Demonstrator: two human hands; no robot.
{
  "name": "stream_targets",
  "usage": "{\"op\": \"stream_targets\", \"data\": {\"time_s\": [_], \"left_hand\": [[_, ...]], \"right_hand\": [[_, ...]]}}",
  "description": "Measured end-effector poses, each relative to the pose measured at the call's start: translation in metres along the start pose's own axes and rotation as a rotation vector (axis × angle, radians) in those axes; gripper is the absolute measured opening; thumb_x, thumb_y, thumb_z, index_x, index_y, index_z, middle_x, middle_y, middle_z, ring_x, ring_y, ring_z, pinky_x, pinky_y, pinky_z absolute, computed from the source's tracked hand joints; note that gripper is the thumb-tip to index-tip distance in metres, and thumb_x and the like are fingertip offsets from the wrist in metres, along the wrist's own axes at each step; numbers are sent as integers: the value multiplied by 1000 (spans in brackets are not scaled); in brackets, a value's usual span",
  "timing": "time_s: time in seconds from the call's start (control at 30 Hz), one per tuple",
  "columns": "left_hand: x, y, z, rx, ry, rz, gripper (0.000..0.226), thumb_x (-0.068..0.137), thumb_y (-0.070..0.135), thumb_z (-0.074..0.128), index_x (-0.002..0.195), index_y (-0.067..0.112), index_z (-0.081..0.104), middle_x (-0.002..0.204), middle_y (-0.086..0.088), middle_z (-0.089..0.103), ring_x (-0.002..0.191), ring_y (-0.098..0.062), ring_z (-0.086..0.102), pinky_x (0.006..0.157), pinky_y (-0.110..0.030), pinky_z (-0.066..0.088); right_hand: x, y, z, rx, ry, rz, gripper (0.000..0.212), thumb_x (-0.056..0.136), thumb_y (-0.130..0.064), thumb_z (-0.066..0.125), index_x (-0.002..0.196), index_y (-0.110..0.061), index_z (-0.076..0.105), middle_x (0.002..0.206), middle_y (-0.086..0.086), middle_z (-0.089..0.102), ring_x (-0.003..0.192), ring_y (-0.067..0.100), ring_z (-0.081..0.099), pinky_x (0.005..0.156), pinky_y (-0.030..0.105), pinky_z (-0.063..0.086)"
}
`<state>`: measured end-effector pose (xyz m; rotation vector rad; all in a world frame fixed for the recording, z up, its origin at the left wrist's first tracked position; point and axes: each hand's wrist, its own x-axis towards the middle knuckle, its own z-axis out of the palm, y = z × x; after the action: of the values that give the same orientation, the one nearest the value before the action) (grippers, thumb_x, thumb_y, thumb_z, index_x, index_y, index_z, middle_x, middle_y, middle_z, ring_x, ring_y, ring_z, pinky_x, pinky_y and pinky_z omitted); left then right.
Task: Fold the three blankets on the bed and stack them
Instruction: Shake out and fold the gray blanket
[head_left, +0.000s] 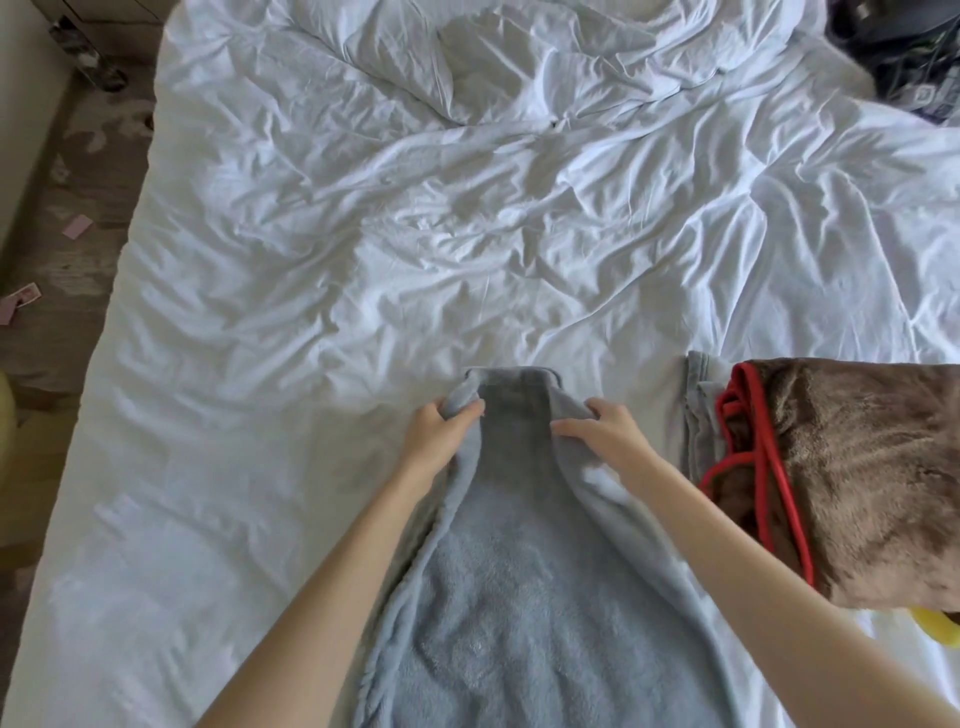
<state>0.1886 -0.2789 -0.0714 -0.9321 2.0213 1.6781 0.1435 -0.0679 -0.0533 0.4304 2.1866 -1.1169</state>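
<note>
Soft grey fleece blanket (514, 597) lies on the white rumpled bed sheet (363, 270), long axis running from the near edge away, far end bunched between the hands. Left hand (441, 431) and right hand (605, 428) each clench a far corner fold, equally near, so next fold likely goes along that axis. Brown plush blanket with red trim (852, 478) sits folded just right, over a thin grey blanket (698, 415)

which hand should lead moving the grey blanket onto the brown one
Right, probably: the right hand grips the grey blanket nearest the brown blanket; the left hand grips its far side.
</note>
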Motion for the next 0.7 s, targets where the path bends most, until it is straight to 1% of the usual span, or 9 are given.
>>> {"op": "stream_targets", "data": {"time_s": [0.1, 0.17, 0.23, 0.3, 0.4, 0.47, 0.53, 0.63, 0.7], "left_hand": [[-32, 4, 24, -102, -69, -13, 32, 89, 35, 70, 103, 6, 70, 96, -14, 74, 91, -26, 70, 78, -39, 55], [-54, 5, 35, -130, -140, 9, 38, 91, 34, 67, 106, -1, 66, 102, -20, 72, 98, -31, 69, 86, -46, 53], [-76, 5, 39, -127, -207, 50, 43, 93, 38, 64, 98, -4, 59, 92, -15, 66, 89, -26, 65, 79, -39, 51], [-97, 7, 38, -127, -257, 99, 39, 90, 41, 67, 91, 4, 55, 84, -8, 59, 81, -20, 60, 72, -30, 48], [-125, 9, 35, 3, -294, 219, 53, 74, 41, 83, 104, 11, 51, 103, -6, 62, 95, -18, 65, 81, -30, 55], [-143, 9, 36, 109, -213, 319, 61, 69, 38, 87, 105, 16, 44, 106, -4, 53, 92, -10, 59, 75, -25, 52], [-163, 13, 35, 47, -152, 397, 50, 75, 29, 84, 101, 20, 41, 97, 2, 52, 80, 0, 57, 66, -14, 45], [-192, 23, 26, 42, -38, 468, 33, 86, 31, 74, 101, 15, 49, 89, 1, 64, 80, -9, 64, 62, -14, 44], [-216, 33, 17, 118, 56, 524, 20, 89, 28, 67, 98, 17, 54, 81, 6, 64, 75, -4, 61, 58, -12, 41]], "right_hand": [[-31, 0, 17, 219, -37, 36, 27, 80, -16, 75, 67, -11, 52, 60, 2, 51, 52, 9, 49, 43, 16, 37], [-51, -1, 20, 408, -62, 80, 19, 82, -16, 73, 80, -6, 58, 67, 7, 57, 58, 14, 55, 49, 19, 44], [-69, -1, 18, 527, -67, 102, 21, 89, -20, 67, 91, 0, 63, 74, 13, 61, 65, 19, 60, 56, 24, 51], [-87, 1, 13, 630, -76, 127, 29, 96, -24, 57, 98, 3, 65, 81, 16, 66, 74, 23, 65, 66, 29, 55], [-114, 6, -1, 763, -187, 117, 37, 100, -30, 46, 101, 1, 66, 90, 12, 69, 79, 20, 68, 66, 28, 56], [-132, 8, -8, 809, -260, 84, 44, 102, -34, 42, 112, 3, 65, 101, 14, 67, 80, 18, 65, 67, 27, 56], [-150, 8, -15, 830, -322, 43, 50, 103, -36, 38, 121, 4, 61, 107, 14, 65, 84, 18, 63, 77, 32, 55], [-183, 3, -34, 766, -446, -60, 49, 102, -36, 37, 119, 1, 65, 106, 12, 68, 95, 22, 65, 92, 38, 51], [-210, -2, -48, 671, -476, -190, 38, 99, -26, 44, 116, -1, 67, 106, 13, 70, 101, 24, 66, 97, 40, 51]]}}
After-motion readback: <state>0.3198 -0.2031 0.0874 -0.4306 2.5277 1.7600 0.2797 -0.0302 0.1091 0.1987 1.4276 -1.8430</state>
